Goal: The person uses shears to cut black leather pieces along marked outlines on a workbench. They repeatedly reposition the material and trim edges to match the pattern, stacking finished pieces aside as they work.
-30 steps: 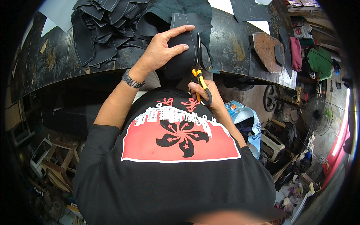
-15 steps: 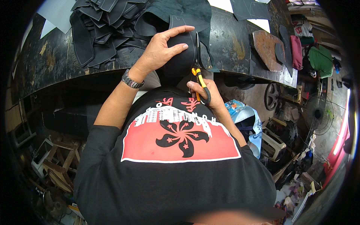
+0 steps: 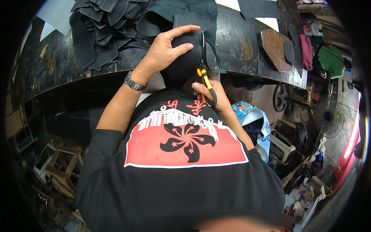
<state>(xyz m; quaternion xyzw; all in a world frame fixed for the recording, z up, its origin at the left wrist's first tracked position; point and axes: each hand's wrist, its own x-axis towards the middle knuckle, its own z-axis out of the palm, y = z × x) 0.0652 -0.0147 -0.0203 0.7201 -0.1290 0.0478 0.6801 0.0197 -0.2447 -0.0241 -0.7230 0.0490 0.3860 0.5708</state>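
A sheet of black leather (image 3: 188, 60) with pale drawn outlines hangs over the table's near edge. My left hand (image 3: 164, 49), with a watch on its wrist, holds this leather; its thumb and forefinger lie across the top, the other fingers mostly hidden. My right hand (image 3: 217, 94) is closed round the yellow-and-black handles of a pair of scissors (image 3: 204, 75). Their dark blades point away from me, at the leather's right side beside a drawn line, just right of my left fingertips. Part of the leather is bunched up beyond my left hand.
Several cut black pieces (image 3: 102, 31) lie heaped at the left on the worn dark table (image 3: 46, 62). A brown board (image 3: 276, 50) with dark pieces beside it sits at the right. A fan (image 3: 328, 116), a stool (image 3: 282, 147) and a wooden frame (image 3: 65, 166) stand below.
Both hands, the leather and the scissors keep nearly the same places. The scissor blades look slightly closer together, and the view has shifted a little.
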